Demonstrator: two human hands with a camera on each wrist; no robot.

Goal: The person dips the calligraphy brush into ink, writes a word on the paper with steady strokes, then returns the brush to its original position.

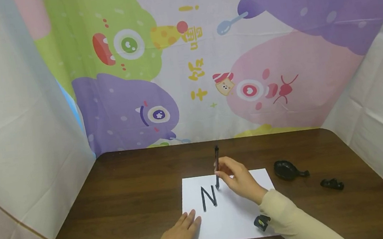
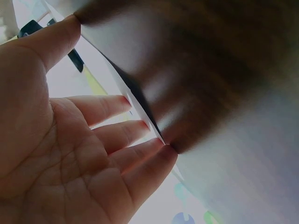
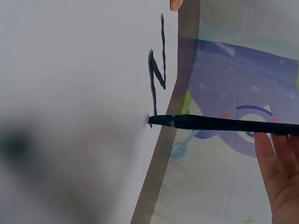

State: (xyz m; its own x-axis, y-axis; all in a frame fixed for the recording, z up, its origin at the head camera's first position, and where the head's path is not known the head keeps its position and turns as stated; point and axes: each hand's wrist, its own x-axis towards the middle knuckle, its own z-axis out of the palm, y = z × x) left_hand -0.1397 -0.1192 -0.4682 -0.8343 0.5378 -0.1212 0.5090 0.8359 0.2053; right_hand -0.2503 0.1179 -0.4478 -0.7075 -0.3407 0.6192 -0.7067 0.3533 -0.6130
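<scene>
Two-handed, rests the left hand, spread and holding nothing, on the left edge of the paper. Beyond it and rightward, pinches the brush between right hand fingers and thumb, out of the left's reach, with long axis steep and tip down, just right of the black N.

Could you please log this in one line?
Right hand holds slim black brush near black letter N | Left hand rests at left edge of white rectangular paper | Paper on brown wood-grain table
</scene>
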